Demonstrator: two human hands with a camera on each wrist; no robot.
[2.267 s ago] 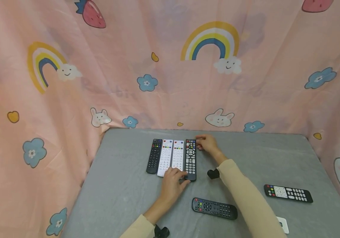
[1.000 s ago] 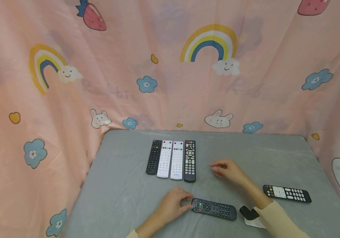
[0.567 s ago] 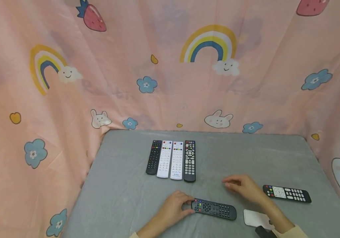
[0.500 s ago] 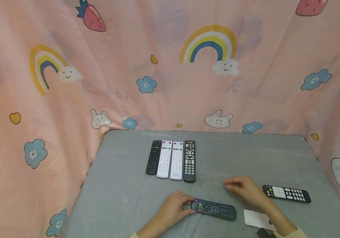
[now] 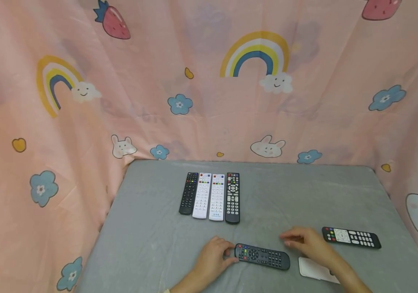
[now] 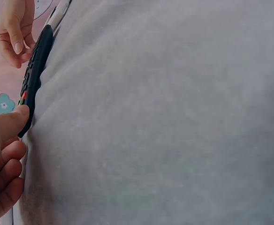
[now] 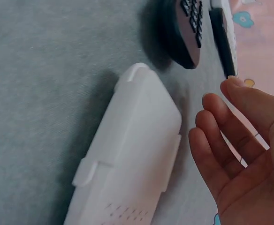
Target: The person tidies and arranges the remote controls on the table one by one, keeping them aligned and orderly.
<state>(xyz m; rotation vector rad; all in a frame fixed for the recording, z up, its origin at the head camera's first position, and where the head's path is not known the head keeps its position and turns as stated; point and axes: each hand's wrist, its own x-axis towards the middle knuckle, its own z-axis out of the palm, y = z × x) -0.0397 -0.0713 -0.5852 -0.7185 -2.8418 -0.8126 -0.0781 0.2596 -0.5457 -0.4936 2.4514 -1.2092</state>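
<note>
My left hand (image 5: 213, 257) pinches the left end of a dark remote control (image 5: 262, 256), its thumb on the near corner and its index finger at the far one. The remote lies flat on the grey cloth, buttons up. In the left wrist view the thumb (image 6: 16, 120) is on the remote's coloured-button end. My right hand (image 5: 305, 242) hovers with loose fingers between that remote and a flat white case-like object (image 7: 132, 140) with clip-like tabs and small slots. The right wrist view shows nothing between its fingers. Its forearm partly covers the white object in the head view.
Two white remotes (image 5: 202, 196) stand in a row between a slim black remote (image 5: 188, 193) and a black remote with light buttons (image 5: 232, 198). Another black remote (image 5: 351, 237) lies at the right. A pink patterned curtain (image 5: 209, 122) hangs behind the grey-covered table (image 5: 150, 244).
My left hand has come from the row of remotes toward me to the dark remote's end. My right hand has moved from the row toward me and to the right, near the white object.
</note>
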